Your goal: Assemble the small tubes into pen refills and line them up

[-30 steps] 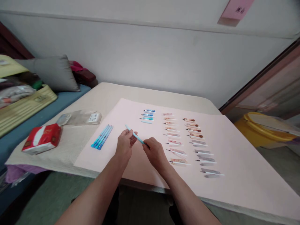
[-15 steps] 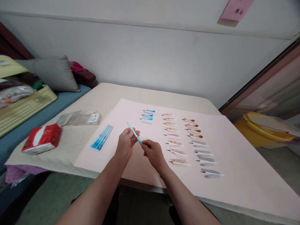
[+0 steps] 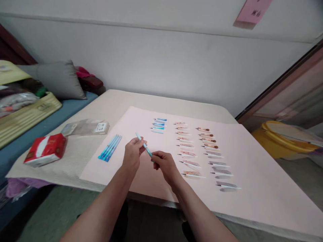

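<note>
A light-blue pen is held aslant above the pink sheet, its far end up and to the left. My left hand pinches it near the middle. At its lower end, the fingers of my right hand are closed round it. To the left lies a row of several blue pens, side by side. Beyond my hands, a short column of blue pen parts is laid out with thin refills. Right of them is a column of pink-patterned pen parts with refills.
Farther right lies a column of brown and grey pen parts. A red tissue pack and a clear plastic bag rest on the table's left side. A yellow bucket stands right of the table, a wall behind it.
My left hand has shifted slightly left and toward me along with the pen. My right hand stays at the pen's lower end. The laid-out parts have not moved.
</note>
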`<move>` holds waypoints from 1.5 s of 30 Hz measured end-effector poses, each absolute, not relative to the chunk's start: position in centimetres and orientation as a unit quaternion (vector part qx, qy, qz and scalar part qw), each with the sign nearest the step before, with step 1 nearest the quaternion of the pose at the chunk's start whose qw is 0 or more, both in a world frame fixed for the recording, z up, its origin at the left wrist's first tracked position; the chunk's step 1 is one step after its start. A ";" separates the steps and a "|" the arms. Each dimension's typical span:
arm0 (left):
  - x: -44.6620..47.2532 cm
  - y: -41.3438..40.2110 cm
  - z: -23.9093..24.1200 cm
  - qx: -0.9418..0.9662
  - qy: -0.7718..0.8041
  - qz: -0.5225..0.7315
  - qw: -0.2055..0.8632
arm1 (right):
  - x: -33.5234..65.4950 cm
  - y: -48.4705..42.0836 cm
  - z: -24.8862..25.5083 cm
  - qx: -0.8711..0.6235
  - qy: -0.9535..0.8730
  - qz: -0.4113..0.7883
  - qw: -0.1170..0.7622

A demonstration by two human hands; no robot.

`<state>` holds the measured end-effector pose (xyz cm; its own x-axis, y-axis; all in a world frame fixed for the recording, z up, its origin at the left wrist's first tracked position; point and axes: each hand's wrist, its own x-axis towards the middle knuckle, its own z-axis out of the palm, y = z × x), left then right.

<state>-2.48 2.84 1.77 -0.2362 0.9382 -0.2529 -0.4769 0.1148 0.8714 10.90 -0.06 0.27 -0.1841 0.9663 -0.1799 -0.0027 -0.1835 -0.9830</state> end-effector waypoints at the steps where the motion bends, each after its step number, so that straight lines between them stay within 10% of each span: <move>1: -2.4 2.8 1.7 0.248 0.479 0.624 0.565 | 10.9 0.0 0.3 -0.482 -0.468 0.615 0.413; 45: -2.6 2.9 2.3 0.321 0.496 0.614 0.523 | 10.8 -0.1 0.2 -0.502 -0.483 0.604 0.386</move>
<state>-2.63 2.94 2.27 -0.2463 0.9612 -0.1243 -0.3233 0.0395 0.9455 10.76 -0.09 0.24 -0.1974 0.9521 -0.2336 0.0177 -0.2347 -0.9719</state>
